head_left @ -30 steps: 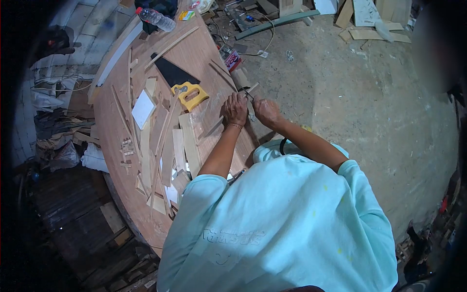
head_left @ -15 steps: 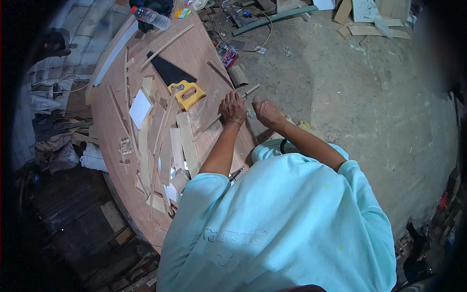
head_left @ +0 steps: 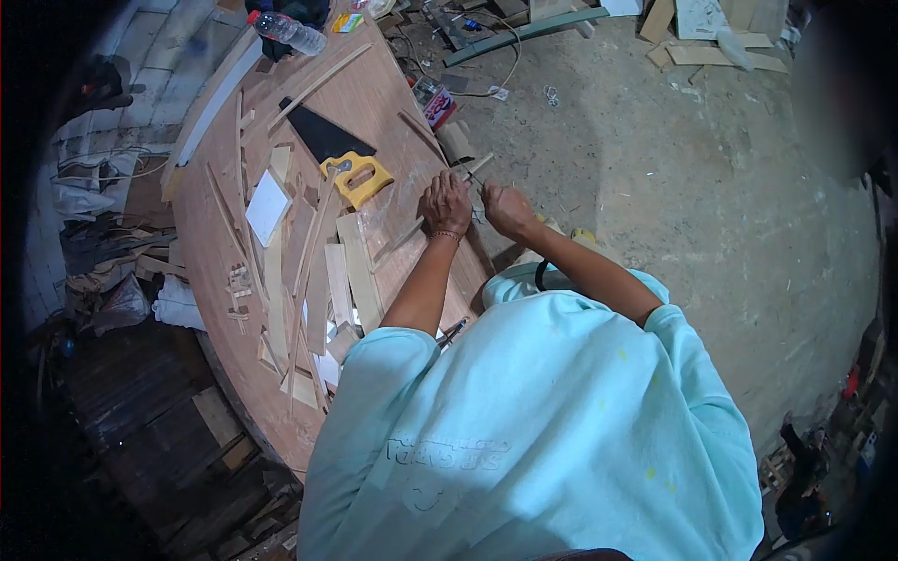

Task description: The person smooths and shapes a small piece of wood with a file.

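Note:
A thin wooden strip [head_left: 404,237] lies slanted across the near edge of the round plywood table [head_left: 374,103], its far end sticking out past the rim. My left hand [head_left: 445,203] lies curled over the strip and holds it down. My right hand [head_left: 508,208] is just off the table edge, closed around a small dark tool [head_left: 476,184] whose tip meets the strip's far end. The tool is too small to identify.
A hand saw with a yellow handle [head_left: 359,178] lies left of my hands, beside a white sheet [head_left: 268,208] and several wood offcuts [head_left: 348,271]. A water bottle [head_left: 286,31] sits at the table's far edge. Scrap wood and cables litter the concrete floor [head_left: 673,187].
My right hand has moved back in toward the strip's end after pulling away slightly. The left hand stays on the strip. The view has shifted a little.

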Action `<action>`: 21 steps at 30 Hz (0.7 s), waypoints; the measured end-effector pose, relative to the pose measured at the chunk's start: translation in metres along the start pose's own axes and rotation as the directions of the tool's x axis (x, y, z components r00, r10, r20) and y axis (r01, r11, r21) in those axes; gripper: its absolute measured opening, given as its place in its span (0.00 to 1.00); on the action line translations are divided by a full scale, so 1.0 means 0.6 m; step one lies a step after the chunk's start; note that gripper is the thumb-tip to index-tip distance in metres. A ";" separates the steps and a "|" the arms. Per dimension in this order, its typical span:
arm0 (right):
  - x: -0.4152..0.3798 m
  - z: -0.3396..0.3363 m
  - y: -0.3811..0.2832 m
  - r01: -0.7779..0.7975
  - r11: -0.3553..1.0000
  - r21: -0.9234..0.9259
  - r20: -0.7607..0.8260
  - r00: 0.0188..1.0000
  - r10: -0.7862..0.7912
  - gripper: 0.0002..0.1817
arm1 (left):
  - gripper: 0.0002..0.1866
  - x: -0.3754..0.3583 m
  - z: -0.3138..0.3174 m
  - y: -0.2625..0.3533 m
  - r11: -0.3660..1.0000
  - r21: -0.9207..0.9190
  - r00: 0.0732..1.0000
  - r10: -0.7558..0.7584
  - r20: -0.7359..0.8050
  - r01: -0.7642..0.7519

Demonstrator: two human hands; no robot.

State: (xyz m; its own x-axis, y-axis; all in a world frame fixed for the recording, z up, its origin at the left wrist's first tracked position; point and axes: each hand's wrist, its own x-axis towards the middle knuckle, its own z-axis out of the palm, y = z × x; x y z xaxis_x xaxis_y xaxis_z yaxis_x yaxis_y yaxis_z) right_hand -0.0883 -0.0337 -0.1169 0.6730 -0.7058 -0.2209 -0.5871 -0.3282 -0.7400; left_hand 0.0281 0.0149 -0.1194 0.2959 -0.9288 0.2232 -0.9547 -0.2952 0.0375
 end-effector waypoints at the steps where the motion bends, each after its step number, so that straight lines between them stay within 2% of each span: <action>1: -0.003 0.004 0.006 0.065 0.998 0.009 -0.063 0.996 -0.064 0.11 | 0.10 0.000 -0.001 -0.001 1.000 -0.007 1.000 -0.001 0.009 0.001; 2: -0.003 0.009 0.011 0.132 0.991 0.013 -0.126 0.984 -0.129 0.11 | 0.10 0.000 -0.001 -0.001 1.000 -0.013 1.000 -0.004 0.017 0.004; 3: -0.005 0.007 0.008 0.131 0.991 0.014 -0.126 0.984 -0.128 0.11 | 0.10 0.000 -0.003 0.000 1.000 -0.013 1.000 -0.003 0.018 0.004; 5: -0.009 0.003 0.002 0.030 0.998 -0.049 -0.096 0.995 -0.035 0.15 | 0.09 0.000 -0.007 0.002 1.000 -0.004 1.000 -0.005 0.022 0.005; 8: -0.001 0.019 0.015 0.100 0.992 -0.071 -0.135 0.985 -0.109 0.15 | 0.09 0.001 -0.012 0.002 1.000 -0.023 1.000 0.004 0.003 -0.004; 14: -0.006 0.001 -0.003 0.080 0.988 -0.132 -0.156 0.983 -0.100 0.13 | 0.09 0.002 -0.007 0.000 0.999 -0.035 0.997 -0.020 0.076 0.023; 17: -0.016 -0.028 -0.014 0.126 0.968 -0.218 -0.068 0.987 -0.144 0.11 | 0.10 -0.002 0.004 -0.006 1.000 -0.021 0.999 0.001 0.047 0.000; 21: -0.012 -0.019 -0.003 0.134 0.963 -0.235 -0.065 0.986 -0.153 0.11 | 0.11 -0.001 0.001 -0.004 0.998 -0.061 0.999 -0.012 0.042 0.015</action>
State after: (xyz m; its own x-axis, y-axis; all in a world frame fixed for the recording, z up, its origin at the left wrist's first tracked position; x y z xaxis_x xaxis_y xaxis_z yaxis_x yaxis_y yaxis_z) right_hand -0.0970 -0.0353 -0.1064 0.7242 -0.6867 -0.0629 -0.5808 -0.5582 -0.5925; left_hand 0.0303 0.0159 -0.1202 0.3084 -0.9338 0.1815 -0.9504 -0.2943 0.1006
